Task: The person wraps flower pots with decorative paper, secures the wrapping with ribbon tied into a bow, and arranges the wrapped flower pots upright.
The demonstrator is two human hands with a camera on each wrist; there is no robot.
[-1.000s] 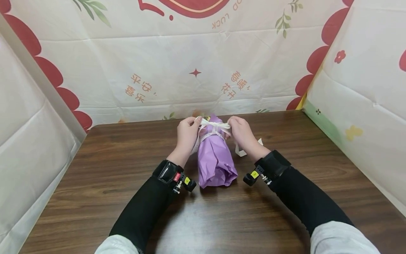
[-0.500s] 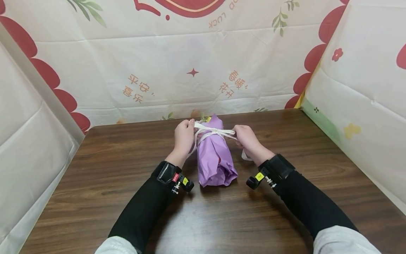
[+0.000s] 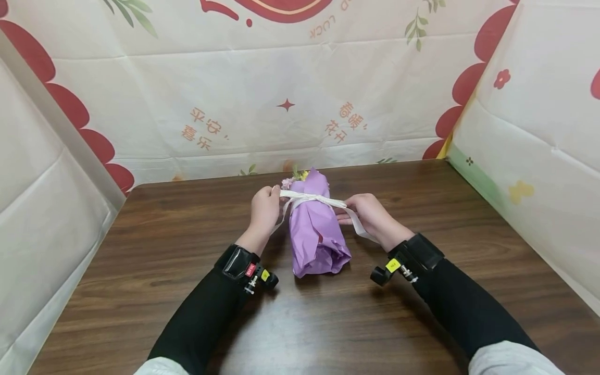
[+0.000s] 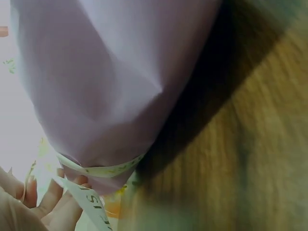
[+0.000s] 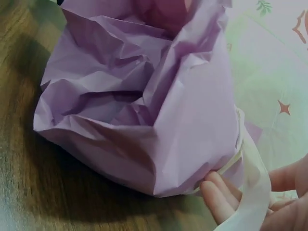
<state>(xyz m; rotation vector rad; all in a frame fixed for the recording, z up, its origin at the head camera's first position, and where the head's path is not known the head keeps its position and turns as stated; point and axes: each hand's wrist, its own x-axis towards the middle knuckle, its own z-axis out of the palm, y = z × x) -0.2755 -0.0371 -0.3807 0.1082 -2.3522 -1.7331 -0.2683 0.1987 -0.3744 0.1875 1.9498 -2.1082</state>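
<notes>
A bouquet wrapped in purple paper (image 3: 316, 237) lies on the table with pink and yellow flowers (image 3: 292, 181) showing at its far end. A white ribbon (image 3: 307, 197) circles its narrow part and is knotted on top. At the bouquet's left, my left hand (image 3: 264, 209) pinches one side of the ribbon; lettering shows on the ribbon's tail (image 4: 91, 204) in the left wrist view. My right hand (image 3: 375, 216) holds the other side between thumb and fingers, its lower fingers (image 5: 219, 195) reaching to the paper. A loose ribbon tail hangs over that hand.
The brown wooden table (image 3: 164, 260) ends at a white printed cloth backdrop (image 3: 244, 88) just beyond the bouquet. Similar cloth panels (image 3: 539, 156) stand at both sides. Black straps with small cameras (image 3: 382, 276) sit on both wrists.
Both hands have moved apart and a little nearer, drawing the ribbon out to either side of the knot. The pink flowers now show more at the far end. The bouquet stays almost in place.
</notes>
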